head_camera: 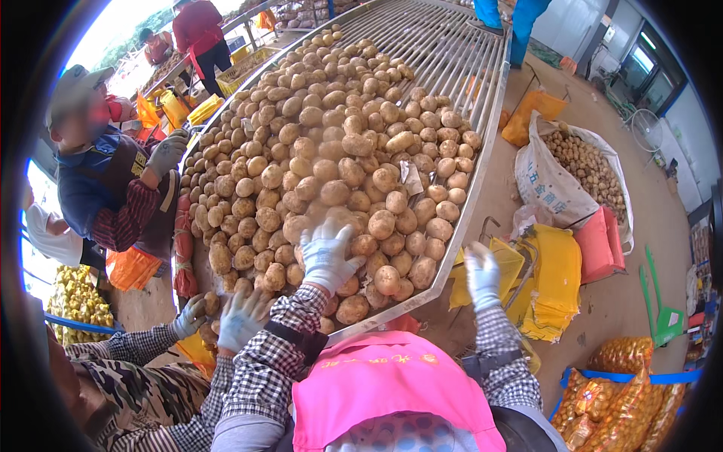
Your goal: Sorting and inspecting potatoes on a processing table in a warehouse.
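My left hand [329,257], in a pale work glove, rests with fingers spread on potatoes [335,192] near the close end of a metal-framed sorting table [395,315]. Whether its fingers grip a potato cannot be told. The potatoes lie heaped over much of the table's bar grate [429,48]. My right hand [482,274], gloved too and blurred at the fingers, is off the table's right side, beside yellow mesh bags [551,277]. No held thing is visible in it. A torn whitish scrap [411,177] lies among the potatoes.
A co-worker's gloved hands [240,322] are close on my left, one at a potato [211,303]. Another gloved person [113,169] stands at the table's left side. To the right are a large white sack of small potatoes [551,175], a red bundle [600,246] and a green dustpan [669,326].
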### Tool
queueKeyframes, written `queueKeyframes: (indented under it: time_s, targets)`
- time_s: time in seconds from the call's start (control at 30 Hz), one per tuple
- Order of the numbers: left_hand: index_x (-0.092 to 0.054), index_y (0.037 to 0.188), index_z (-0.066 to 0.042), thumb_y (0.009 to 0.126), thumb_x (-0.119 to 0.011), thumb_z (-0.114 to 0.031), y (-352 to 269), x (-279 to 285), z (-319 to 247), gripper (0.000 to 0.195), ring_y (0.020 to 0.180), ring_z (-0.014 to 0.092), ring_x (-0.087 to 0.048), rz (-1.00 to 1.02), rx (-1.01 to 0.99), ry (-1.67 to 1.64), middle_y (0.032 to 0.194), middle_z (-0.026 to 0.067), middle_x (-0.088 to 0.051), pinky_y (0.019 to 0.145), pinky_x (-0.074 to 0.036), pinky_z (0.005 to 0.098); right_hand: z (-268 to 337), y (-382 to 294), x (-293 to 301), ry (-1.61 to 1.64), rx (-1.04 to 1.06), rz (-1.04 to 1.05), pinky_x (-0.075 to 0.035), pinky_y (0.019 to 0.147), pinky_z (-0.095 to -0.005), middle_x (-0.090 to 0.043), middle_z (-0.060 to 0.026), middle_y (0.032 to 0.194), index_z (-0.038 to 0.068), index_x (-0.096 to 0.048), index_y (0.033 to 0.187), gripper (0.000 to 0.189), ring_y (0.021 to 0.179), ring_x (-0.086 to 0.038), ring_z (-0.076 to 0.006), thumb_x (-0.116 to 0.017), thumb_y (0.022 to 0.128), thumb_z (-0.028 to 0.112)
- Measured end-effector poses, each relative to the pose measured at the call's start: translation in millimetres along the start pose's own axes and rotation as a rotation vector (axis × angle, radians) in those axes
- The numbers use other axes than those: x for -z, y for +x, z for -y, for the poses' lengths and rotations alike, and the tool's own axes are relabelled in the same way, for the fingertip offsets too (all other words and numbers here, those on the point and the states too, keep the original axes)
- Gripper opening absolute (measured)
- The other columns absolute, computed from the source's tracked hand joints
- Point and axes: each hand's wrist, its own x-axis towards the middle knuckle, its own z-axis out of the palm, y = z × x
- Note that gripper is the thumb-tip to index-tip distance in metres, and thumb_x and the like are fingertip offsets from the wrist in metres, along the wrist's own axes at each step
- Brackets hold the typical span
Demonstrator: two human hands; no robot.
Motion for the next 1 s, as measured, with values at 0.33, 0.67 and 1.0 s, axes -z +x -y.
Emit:
queueKeyframes:
  time_s: [0.33,0.67,1.0]
  targets:
    - [-0.061,0.098,-0.013,0.068,-0.079,-0.03,-48,-13,32,0.039,0.095,0.032,-0.057,-0.309,0.077,0.007,0.1,0.0106,-0.059,0.083,-0.044,0.0466,115,115,-167,-0.91,0.937,0.594,-0.033,0.108,-0.0488,-0.059,-0.0023,0.132,0.021,-0.071,0.11,0.03,0.133,-0.044,-0.0236,-0.059,0.087,0.035]
    - [-0.061,0.118,-0.009,0.074,-0.077,-0.02,-138,-29,73,0.049,0.117,0.037,-0.053,-0.258,0.601,-0.162,0.124,0.0171,-0.057,0.1,-0.043,0.0462,178,137,-179,-0.944,0.755,0.52,-0.039,0.105,-0.0462,-0.059,-0.0164,0.125,0.008,-0.067,0.108,0.033,0.121,-0.054,-0.0327,-0.062,0.087,0.033]
    - [-0.063,0.107,-0.006,0.073,-0.077,-0.014,-120,-37,52,0.038,0.107,0.037,-0.058,-0.397,0.495,-0.27,0.115,0.0169,-0.06,0.093,-0.047,0.0458,162,131,-206,-0.941,0.345,0.852,-0.039,0.109,-0.0419,-0.043,-0.0248,0.143,-0.002,-0.046,0.139,0.094,0.131,-0.047,-0.0363,-0.069,0.075,0.063]
